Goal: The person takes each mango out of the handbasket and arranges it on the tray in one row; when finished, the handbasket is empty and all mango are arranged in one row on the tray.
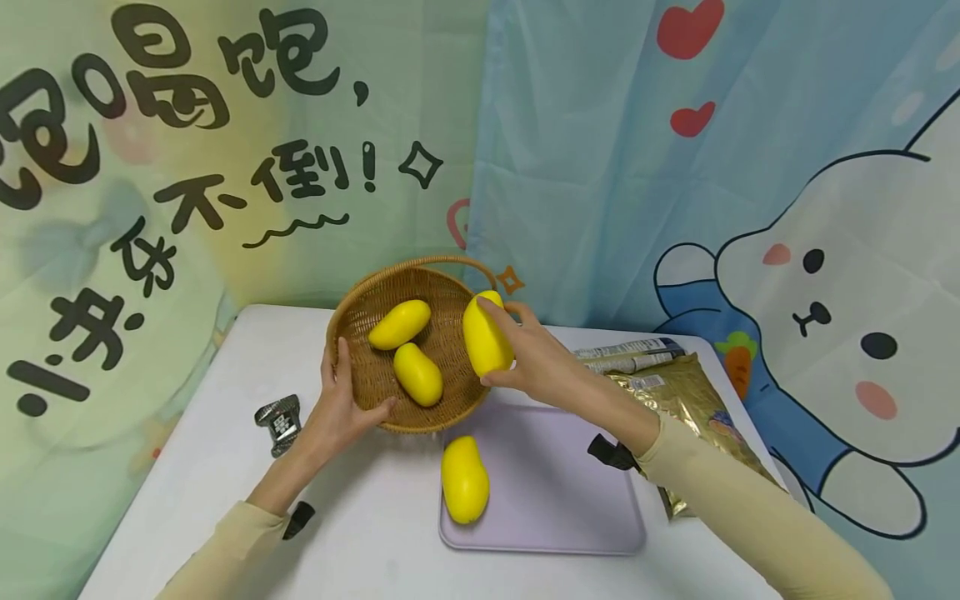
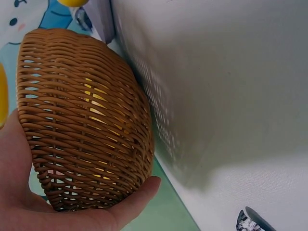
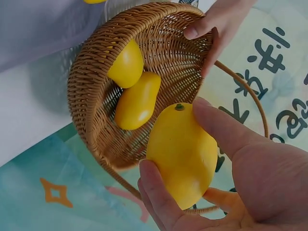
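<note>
A brown wicker basket [image 1: 448, 312] is tipped toward me, and my left hand [image 1: 341, 421] grips its left side with the thumb over the lower rim. Two yellow mangoes [image 1: 400, 325] lie inside it, one against the other. My right hand [image 1: 536, 358] holds another mango [image 3: 183, 154] between thumb and fingers, at the right part of the basket's mouth. Seen from the left wrist, the woven outer wall [image 2: 86, 125] of the basket fills the hand and yellow shows through its gaps. One more mango [image 1: 465, 481] lies on the left end of a pale purple tray [image 1: 562, 492].
A small black wrapped packet [image 1: 281, 422] lies on the white table [image 1: 375, 517] left of the basket. Gold bags [image 1: 690, 396] and a silvery packet [image 1: 630, 354] lie at the right, partly behind my right arm. Printed curtains hang behind the table.
</note>
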{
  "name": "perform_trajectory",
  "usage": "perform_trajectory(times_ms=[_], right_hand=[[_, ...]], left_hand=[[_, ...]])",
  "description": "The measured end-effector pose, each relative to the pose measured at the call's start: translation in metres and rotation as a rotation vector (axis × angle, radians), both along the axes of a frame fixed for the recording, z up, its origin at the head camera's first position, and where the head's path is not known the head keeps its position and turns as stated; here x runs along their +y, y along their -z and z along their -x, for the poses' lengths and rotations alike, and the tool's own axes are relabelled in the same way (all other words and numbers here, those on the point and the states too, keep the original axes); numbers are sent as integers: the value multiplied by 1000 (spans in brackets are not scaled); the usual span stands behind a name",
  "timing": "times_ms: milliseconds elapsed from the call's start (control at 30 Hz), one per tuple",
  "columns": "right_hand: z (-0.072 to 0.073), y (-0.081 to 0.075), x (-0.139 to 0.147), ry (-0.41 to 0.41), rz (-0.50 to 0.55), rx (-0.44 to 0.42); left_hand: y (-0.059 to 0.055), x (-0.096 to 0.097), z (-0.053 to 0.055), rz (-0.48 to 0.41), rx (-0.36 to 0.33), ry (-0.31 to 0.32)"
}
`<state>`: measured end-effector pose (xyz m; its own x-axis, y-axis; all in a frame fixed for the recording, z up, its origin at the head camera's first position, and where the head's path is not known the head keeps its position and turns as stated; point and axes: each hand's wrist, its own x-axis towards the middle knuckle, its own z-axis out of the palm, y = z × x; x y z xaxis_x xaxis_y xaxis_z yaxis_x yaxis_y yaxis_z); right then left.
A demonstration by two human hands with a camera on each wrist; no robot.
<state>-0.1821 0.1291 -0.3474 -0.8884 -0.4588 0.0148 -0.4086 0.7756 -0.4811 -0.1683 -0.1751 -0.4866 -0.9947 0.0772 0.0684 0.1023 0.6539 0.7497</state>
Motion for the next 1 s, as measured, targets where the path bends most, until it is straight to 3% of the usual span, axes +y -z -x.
perform_trajectory(times_ms=[200, 367, 767, 1000], right_hand=[[-16, 0, 18, 8, -9, 30], [-31, 9, 31, 25, -30, -4], [-63, 69, 52, 152, -26, -201], [-73, 96, 49, 150, 27, -254]], left_hand=[[-1, 0, -1, 7, -15, -6], [0, 0, -2, 3, -18, -8], [1, 2, -3, 6, -24, -3], [0, 2, -1, 11, -21, -1]])
